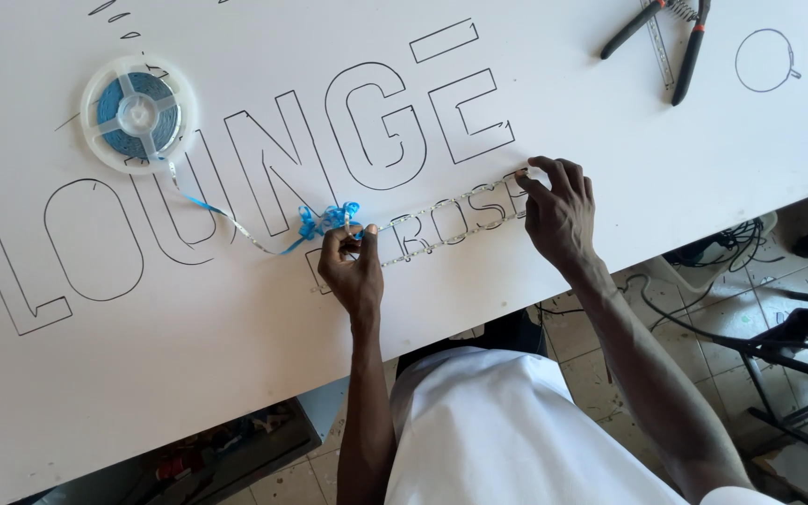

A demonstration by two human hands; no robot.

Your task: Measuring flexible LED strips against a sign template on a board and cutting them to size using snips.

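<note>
- Strip [441, 227] of small lights runs across the middle of the frame, lying on the white board [236, 374] along a row of outlined letters.
- Left hand [353, 266], centre of frame, pinches the strip between thumb and fingertips, just right of a curled blue backing ribbon [329, 220].
- Right hand [558, 210], right of centre, presses bent fingertips onto the strip's far end.
- Reel [138, 112] sits upper left, feeding the strip.
- Pliers [666, 37] with black and red handles lie at the upper right.
</note>
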